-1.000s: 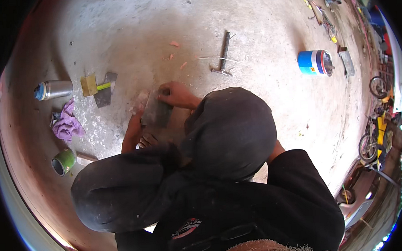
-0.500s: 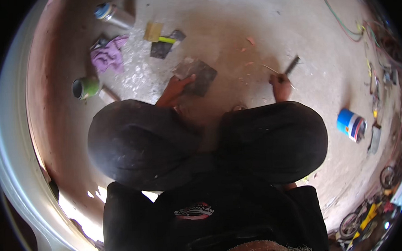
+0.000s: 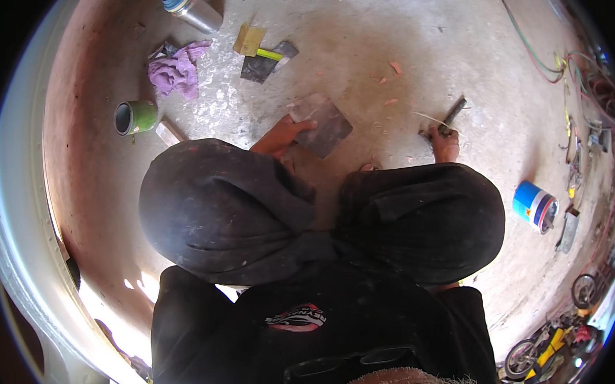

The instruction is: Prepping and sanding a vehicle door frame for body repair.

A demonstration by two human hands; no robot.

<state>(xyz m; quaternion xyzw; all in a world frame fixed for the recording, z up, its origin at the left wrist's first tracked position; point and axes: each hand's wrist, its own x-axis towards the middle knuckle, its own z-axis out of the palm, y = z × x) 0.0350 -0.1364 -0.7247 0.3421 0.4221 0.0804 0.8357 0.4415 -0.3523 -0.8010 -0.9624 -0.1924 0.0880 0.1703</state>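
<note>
Head view.

Left hand (image 3: 286,133): extended past the left knee. A flat dark grey sheet (image 3: 331,130) is held at its near left edge, with one digit laid along the top face and the others tucked out of sight; the grip is narrow, only the sheet's edge being taken in. Whether the sheet's far side is rested on the concrete floor (image 3: 356,59) cannot be told.

Right hand (image 3: 445,147): placed beyond the right knee. The fingers are curled in around a hammer (image 3: 458,111), close to its head; the fingertips are partly hidden, so the tightness of the grip cannot be told. The handle is pointed up and rightward. A thin white strip (image 3: 428,117) is seen just beside the fingers.

Pink scraps (image 3: 395,68) are scattered on the floor between sheet and hammer, farther out.
</note>
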